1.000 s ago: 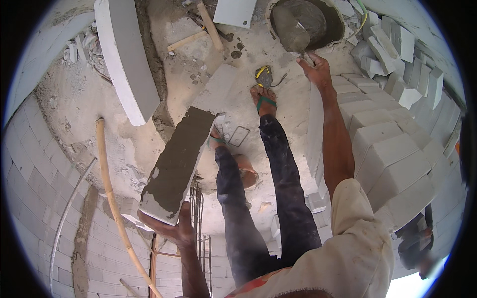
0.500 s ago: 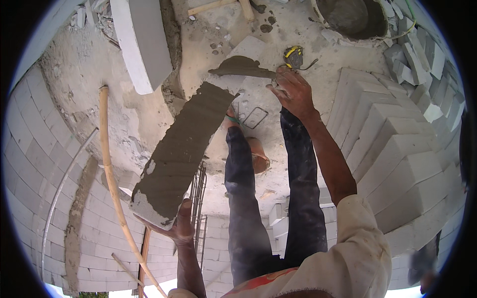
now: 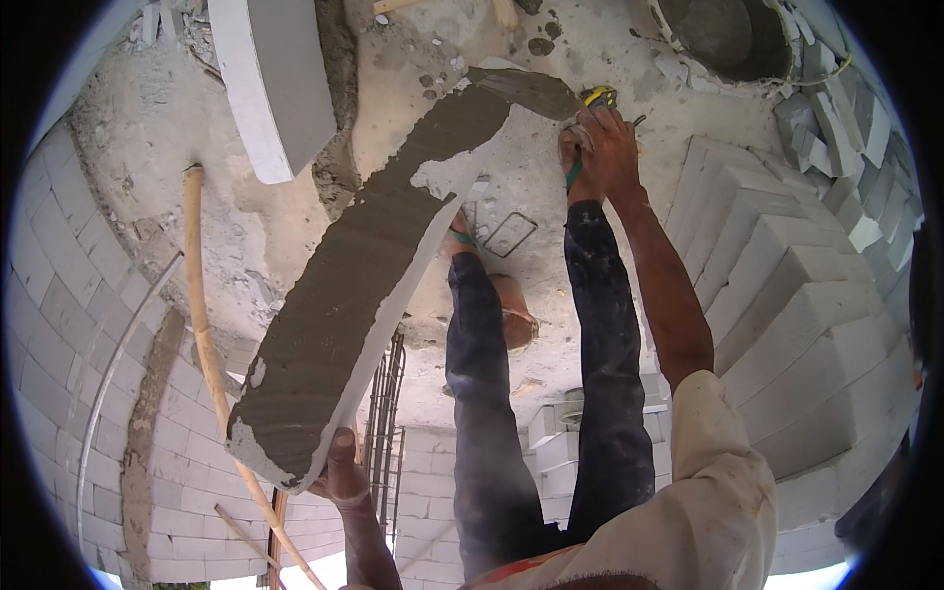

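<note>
A long white building block (image 3: 411, 287) slants across the middle, its upper face largely coated in wet grey mortar (image 3: 344, 285). My left hand (image 3: 344, 474) grips its near end, thumb along the side and the other fingers mostly hidden underneath. At the far end, a mortar-smeared trowel (image 3: 543, 93) meets the coated face. My right hand (image 3: 604, 152) is closed round the trowel's handle, which the fingers largely cover. Just beyond that hand a yellow and black tape measure (image 3: 598, 96) lies partly hidden on the floor.
Stacked white blocks (image 3: 777, 265) rise at the right, with broken pieces behind. A round mortar tub (image 3: 728, 34) stands far right. Another block (image 3: 275, 88) is at far left. A wooden pole (image 3: 202, 324) and a rebar cage (image 3: 385, 403) are left of my legs.
My right hand has swept the trowel farther away onto the block's far end, where mortar now spreads. The block's near end has shifted slightly left and nearer in my left hand.
</note>
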A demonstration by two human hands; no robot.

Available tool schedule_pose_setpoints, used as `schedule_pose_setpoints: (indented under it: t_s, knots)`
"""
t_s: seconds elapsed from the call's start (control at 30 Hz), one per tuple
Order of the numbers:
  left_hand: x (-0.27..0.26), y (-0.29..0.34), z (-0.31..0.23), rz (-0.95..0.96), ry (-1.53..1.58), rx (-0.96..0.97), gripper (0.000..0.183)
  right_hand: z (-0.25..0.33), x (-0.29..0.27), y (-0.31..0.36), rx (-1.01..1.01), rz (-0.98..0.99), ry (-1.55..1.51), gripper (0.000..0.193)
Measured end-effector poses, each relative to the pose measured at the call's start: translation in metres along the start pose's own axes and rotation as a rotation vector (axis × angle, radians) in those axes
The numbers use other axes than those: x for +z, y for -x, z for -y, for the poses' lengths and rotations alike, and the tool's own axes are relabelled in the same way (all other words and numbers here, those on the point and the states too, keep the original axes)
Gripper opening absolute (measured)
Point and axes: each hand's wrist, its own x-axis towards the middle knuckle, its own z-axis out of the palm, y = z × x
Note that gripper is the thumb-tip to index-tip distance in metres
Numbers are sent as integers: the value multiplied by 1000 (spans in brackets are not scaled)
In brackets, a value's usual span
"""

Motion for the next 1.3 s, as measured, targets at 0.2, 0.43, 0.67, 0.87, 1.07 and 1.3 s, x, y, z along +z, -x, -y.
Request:
schedule_pose_setpoints:
  t_s: [0.2,0.43,0.67,0.87,1.07,1.3]
  knots:
    - [-5,0,10,-4,-6,35,62,27,-25,-6,224,163,63,39]
    - [3,4,12,-22,-33,83,57,63,-50,-22,156,207,-81,32]
    - [4,13,-1,65,-29,-67,52,150,-191,-4,132,497,-354,28]
    - [20,4,-12,44,58,0,50,180,-234,21,-51,482,-530,31]
    - [5,11,-17,87,-7,-81,50,136,-147,9,-94,135,-181,36]
    - [35,-4,-44,20,-20,227,74,68,-167,28,358,212,-74,37]
